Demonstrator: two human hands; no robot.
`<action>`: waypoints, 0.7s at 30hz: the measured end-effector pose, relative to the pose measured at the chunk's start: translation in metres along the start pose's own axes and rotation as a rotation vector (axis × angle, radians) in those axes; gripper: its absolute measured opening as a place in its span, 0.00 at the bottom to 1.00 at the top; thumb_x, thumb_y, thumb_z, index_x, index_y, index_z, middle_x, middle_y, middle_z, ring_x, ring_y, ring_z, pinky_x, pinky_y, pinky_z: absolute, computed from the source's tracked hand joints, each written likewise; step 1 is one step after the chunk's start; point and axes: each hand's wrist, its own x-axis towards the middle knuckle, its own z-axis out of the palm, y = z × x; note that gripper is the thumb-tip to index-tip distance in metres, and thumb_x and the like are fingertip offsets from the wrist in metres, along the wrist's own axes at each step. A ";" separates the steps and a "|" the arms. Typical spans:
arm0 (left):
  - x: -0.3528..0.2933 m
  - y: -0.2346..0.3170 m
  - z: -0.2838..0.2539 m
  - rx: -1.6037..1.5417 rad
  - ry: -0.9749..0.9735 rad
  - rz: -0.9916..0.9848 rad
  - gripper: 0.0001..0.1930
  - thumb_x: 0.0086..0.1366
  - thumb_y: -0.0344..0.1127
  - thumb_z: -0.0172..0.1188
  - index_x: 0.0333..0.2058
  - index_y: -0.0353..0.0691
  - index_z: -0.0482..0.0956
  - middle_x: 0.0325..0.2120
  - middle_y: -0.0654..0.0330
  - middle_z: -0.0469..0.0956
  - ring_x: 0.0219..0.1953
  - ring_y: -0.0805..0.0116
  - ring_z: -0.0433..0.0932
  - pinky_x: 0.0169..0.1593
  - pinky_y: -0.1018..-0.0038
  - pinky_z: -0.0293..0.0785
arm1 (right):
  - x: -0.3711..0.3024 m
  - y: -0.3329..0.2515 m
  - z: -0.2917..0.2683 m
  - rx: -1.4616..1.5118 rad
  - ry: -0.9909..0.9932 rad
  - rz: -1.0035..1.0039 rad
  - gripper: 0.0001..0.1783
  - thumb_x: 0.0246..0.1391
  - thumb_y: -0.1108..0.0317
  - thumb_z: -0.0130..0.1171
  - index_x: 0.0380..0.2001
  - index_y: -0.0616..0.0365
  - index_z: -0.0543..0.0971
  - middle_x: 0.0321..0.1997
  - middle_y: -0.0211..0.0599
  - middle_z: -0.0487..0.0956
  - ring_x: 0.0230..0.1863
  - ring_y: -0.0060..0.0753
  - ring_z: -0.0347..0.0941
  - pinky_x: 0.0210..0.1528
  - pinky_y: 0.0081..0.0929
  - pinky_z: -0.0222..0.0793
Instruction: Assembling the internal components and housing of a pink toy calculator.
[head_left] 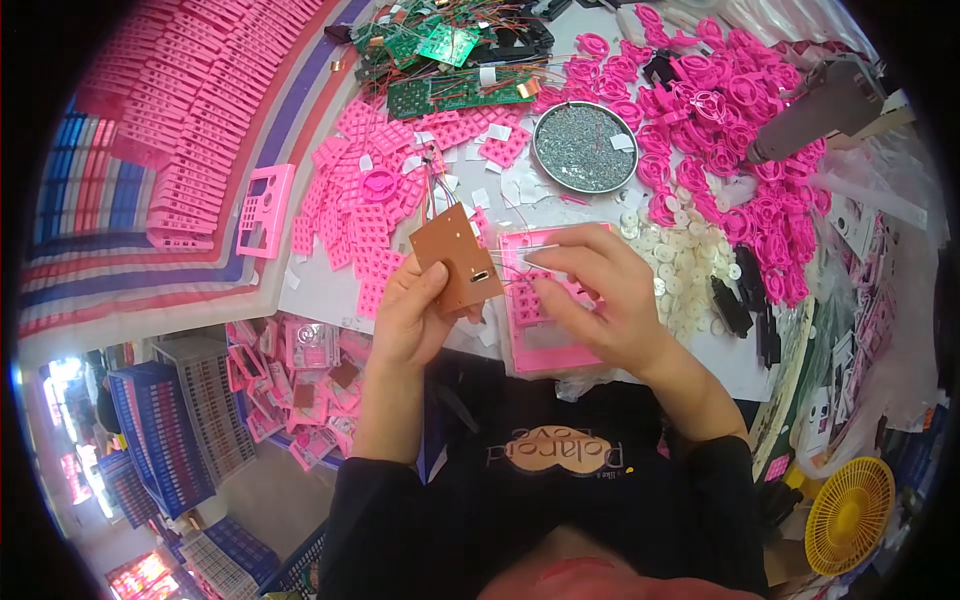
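My left hand (408,312) grips a brown circuit board (445,250) by its lower left edge, thumb on its face. The board is tilted above the table, with a small black-and-silver part near its lower right. Thin wires (515,262) run from the board's right side to my right hand (620,300), whose thumb and fingers are closed around them. Other coloured wires (433,185) rise from the board's top. Beneath my right hand lies a pink plastic housing (550,358) with a pink keypad (527,303) in it, partly hidden by the fingers.
Pink keypads (365,225) lie beyond my left hand. A round dish of screws (570,185) sits behind the housing. To the right are pink ring-shaped parts (700,110), white discs (685,265) and a grey power tool (815,110). Green circuit boards (450,95) lie at the back, stacked pink housings (190,90) left.
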 end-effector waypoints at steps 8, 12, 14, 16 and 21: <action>-0.004 -0.007 0.004 0.051 0.007 -0.022 0.25 0.72 0.41 0.57 0.62 0.35 0.68 0.46 0.51 0.81 0.38 0.64 0.83 0.31 0.72 0.78 | 0.022 0.019 0.007 0.121 -0.228 0.038 0.09 0.50 0.68 0.66 0.36 0.57 0.83 0.35 0.37 0.82 0.45 0.41 0.77 0.50 0.36 0.71; -0.009 -0.010 0.009 0.098 -0.028 0.050 0.25 0.72 0.43 0.57 0.61 0.33 0.69 0.46 0.48 0.80 0.34 0.65 0.83 0.25 0.76 0.75 | 0.028 0.035 0.016 0.164 -0.346 0.127 0.09 0.52 0.69 0.64 0.36 0.59 0.81 0.34 0.38 0.83 0.39 0.35 0.79 0.42 0.31 0.72; -0.005 -0.007 0.013 0.104 -0.044 0.114 0.26 0.72 0.43 0.57 0.61 0.33 0.67 0.46 0.48 0.80 0.30 0.64 0.82 0.21 0.78 0.73 | 0.024 0.042 0.025 0.430 -0.460 0.304 0.09 0.54 0.69 0.62 0.37 0.60 0.81 0.32 0.37 0.82 0.36 0.30 0.80 0.38 0.28 0.72; -0.003 -0.002 0.016 0.079 -0.079 0.129 0.26 0.73 0.42 0.55 0.62 0.32 0.66 0.45 0.47 0.80 0.27 0.65 0.81 0.18 0.79 0.69 | 0.018 0.041 0.036 0.729 -0.486 0.446 0.09 0.56 0.68 0.61 0.39 0.62 0.80 0.30 0.35 0.81 0.32 0.25 0.79 0.35 0.25 0.71; -0.002 0.004 0.009 -0.001 -0.055 0.158 0.23 0.74 0.40 0.51 0.62 0.32 0.63 0.43 0.48 0.79 0.23 0.70 0.76 0.15 0.79 0.64 | 0.028 0.022 0.012 0.854 -0.776 0.795 0.16 0.67 0.63 0.56 0.51 0.62 0.79 0.26 0.28 0.74 0.23 0.16 0.69 0.24 0.19 0.63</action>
